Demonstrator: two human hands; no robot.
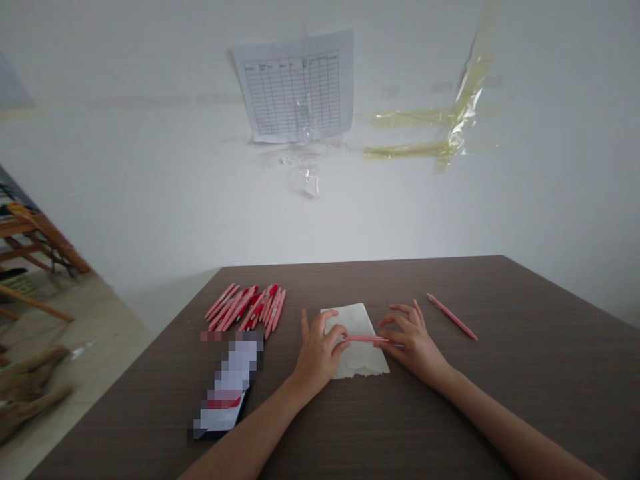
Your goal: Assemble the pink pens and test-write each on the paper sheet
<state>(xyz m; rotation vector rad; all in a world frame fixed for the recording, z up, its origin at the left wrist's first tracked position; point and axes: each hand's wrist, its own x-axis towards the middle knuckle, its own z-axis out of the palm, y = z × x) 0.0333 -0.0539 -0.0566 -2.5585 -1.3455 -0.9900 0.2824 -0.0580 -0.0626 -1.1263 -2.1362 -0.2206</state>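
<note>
Between my two hands a pink pen (366, 339) is held level, just over a torn-edged piece of white paper (361, 363). My left hand (320, 347) pinches its left end between thumb and index finger, the other fingers raised. At the right end, the thumb and fingers of my right hand (411, 339) close on the pen. To the right of that hand, a second pink pen (453, 317) lies slantwise on the table. A pile of pink and red pens (247, 308) lies to the left of my left hand.
A phone (230, 387) with a blurred-out screen rests on the dark wooden table (525, 387), left of my left forearm. Behind the table stands a white wall with a taped-up printed sheet (297, 90). Wooden furniture (37, 233) is on the floor at far left.
</note>
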